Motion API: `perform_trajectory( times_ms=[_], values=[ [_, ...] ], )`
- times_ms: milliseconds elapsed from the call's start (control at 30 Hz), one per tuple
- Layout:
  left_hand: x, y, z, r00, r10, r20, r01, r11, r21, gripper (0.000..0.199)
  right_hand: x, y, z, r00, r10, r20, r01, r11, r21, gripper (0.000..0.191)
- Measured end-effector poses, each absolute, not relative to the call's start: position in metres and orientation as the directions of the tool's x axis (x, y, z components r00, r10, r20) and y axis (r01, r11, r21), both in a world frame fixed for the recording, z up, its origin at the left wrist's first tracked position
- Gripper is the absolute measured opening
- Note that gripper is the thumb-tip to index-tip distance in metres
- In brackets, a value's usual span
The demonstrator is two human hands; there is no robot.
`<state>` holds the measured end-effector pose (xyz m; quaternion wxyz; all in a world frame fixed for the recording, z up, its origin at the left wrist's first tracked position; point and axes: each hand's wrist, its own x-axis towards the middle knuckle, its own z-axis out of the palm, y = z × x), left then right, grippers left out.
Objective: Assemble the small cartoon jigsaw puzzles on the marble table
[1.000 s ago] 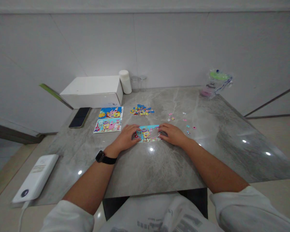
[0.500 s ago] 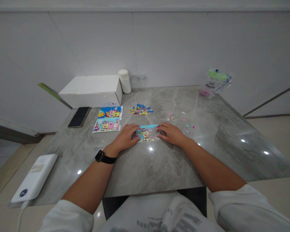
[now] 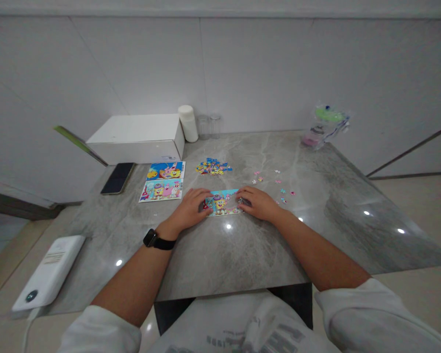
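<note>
Near the front of the grey stone tabletop (image 3: 235, 262), between the two hands, lies a partly assembled jigsaw (image 3: 220, 204), flat, picture side up. Greyish patch towards its right end; looks like missing pieces, though small at this range.

Change over the last second: next to none. View drifts slightly, everything sliding left together; hands and jigsaw keep their places relative to each other. No loose piece has come across. I judge it a steadying or squaring of the joined part, the work itself no further along.

Left hand (image 3: 191, 210) at the jigsaw's left end, fingers by the far edge, thumb by the near one. Right hand (image 3: 259, 203) covers the right end, fingers curled. Hands well apart, jigsaw bridging the gap. Both seem to touch it; cannot tell whether either is clamped tight or only resting.

Farther out: scattered loose pieces (image 3: 292, 193) beyond the right hand; mixed pile (image 3: 213, 167) behind the jigsaw; printed picture sheet (image 3: 163, 190) beyond the left hand, phone (image 3: 118, 178) beside it. At the back, white box (image 3: 134, 151), white bottle (image 3: 188, 125), clear glasses (image 3: 215, 126); plastic bag (image 3: 327, 127) far right.
</note>
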<state>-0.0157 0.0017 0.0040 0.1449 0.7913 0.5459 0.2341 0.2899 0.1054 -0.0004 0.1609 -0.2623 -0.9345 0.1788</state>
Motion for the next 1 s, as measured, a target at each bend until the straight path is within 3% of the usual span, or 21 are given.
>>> perform_trajectory(
  times_ms=[367, 567, 667, 767, 867, 1000],
  values=[
    [-0.015, 0.005, 0.006, 0.198, 0.916, 0.349, 0.775, -0.364, 0.517, 0.026, 0.290, 0.098, 0.010, -0.791, 0.551, 0.265, 0.418, 0.803, -0.424, 0.023],
    [-0.014, 0.002, 0.012, 0.145, 0.925, 0.352, 0.760, -0.331, 0.559, 0.024, 0.296, 0.102, 0.018, -0.688, 0.634, 0.352, 0.471, 0.760, -0.448, 0.025],
    [-0.012, 0.001, 0.015, 0.115, 0.930, 0.350, 0.761, -0.309, 0.571, 0.024, 0.314, 0.118, 0.025, -0.537, 0.745, 0.396, 0.579, 0.667, -0.470, 0.026],
    [-0.011, 0.001, 0.016, 0.110, 0.928, 0.356, 0.766, -0.308, 0.565, 0.024, 0.345, 0.146, 0.028, -0.266, 0.855, 0.446, 0.723, 0.483, -0.494, 0.031],
    [-0.012, 0.001, 0.015, 0.112, 0.929, 0.353, 0.762, -0.308, 0.570, 0.026, 0.380, 0.173, 0.027, -0.018, 0.875, 0.483, 0.763, 0.324, -0.559, 0.034],
    [-0.013, 0.002, 0.012, 0.116, 0.929, 0.351, 0.756, -0.312, 0.576, 0.027, 0.417, 0.194, 0.018, 0.182, 0.851, 0.492, 0.766, 0.190, -0.613, 0.034]
  ],
)
